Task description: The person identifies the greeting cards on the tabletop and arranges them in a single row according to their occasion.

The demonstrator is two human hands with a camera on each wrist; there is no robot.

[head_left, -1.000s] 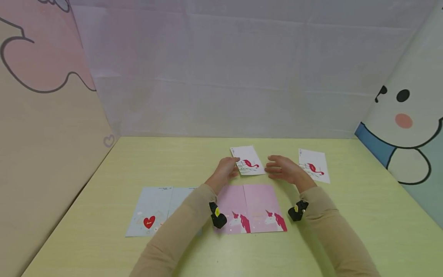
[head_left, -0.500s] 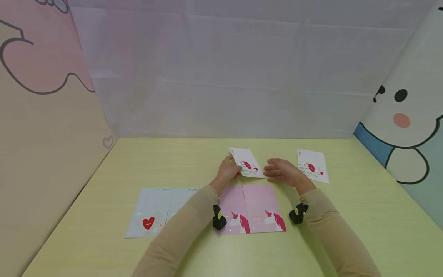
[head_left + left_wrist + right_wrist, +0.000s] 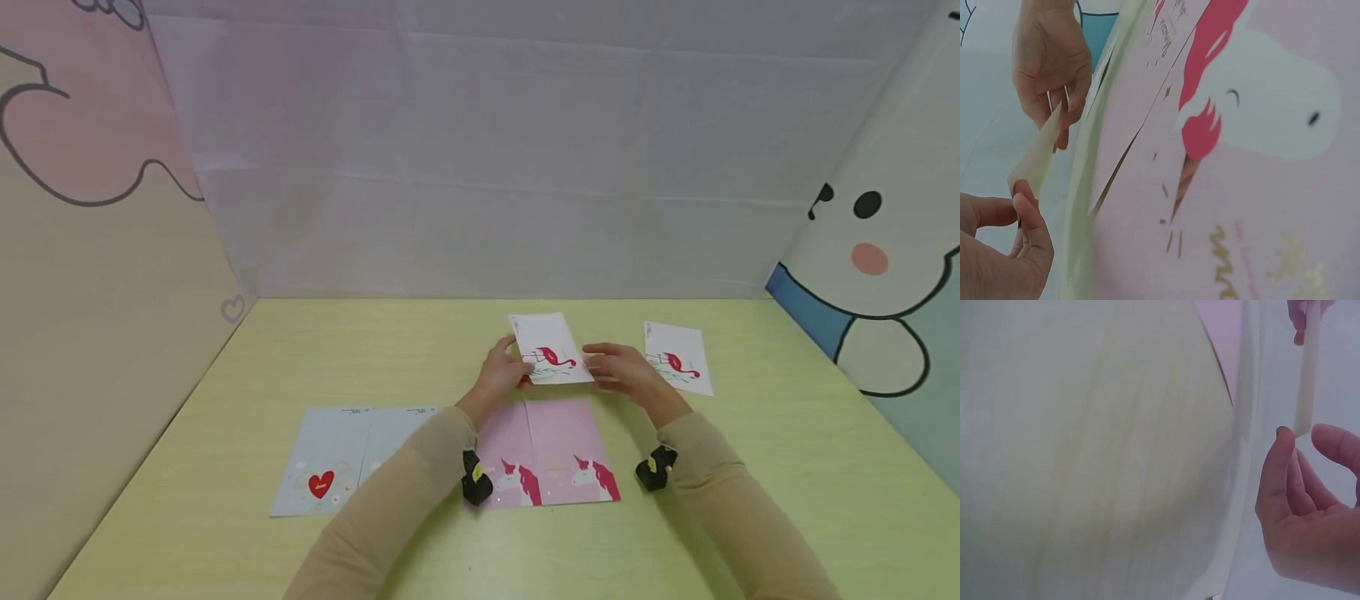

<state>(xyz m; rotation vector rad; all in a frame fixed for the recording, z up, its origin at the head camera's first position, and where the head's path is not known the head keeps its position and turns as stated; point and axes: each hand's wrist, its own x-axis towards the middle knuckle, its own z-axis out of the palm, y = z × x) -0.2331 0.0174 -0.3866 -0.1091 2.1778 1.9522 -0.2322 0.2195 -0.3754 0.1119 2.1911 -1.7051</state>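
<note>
In the head view my left hand (image 3: pixel 497 377) pinches the left edge of a white flamingo card (image 3: pixel 542 331), which is raised off the table. The left wrist view shows the thumb and fingers of that hand (image 3: pixel 1013 247) on one end of the card (image 3: pixel 1036 159). My right hand (image 3: pixel 628 372) is at the card's right edge. Seen from the right wrist, its thumb and fingers (image 3: pixel 1310 506) stand apart about the card's end (image 3: pixel 1305 406); a fingertip seems to touch it. The far side of the card is hidden.
A second flamingo card (image 3: pixel 686 343) lies at the back right. Two pink unicorn cards (image 3: pixel 564 429) lie side by side in front of the hands. To their left are two pale blue cards (image 3: pixel 330 437), partly covered by the left sleeve (image 3: pixel 397 492). A fabric backdrop (image 3: pixel 480 167) rises behind the table.
The held flamingo card has been raised and shifted slightly right, both hands moving along with it. The cards on the table have stayed put.
</note>
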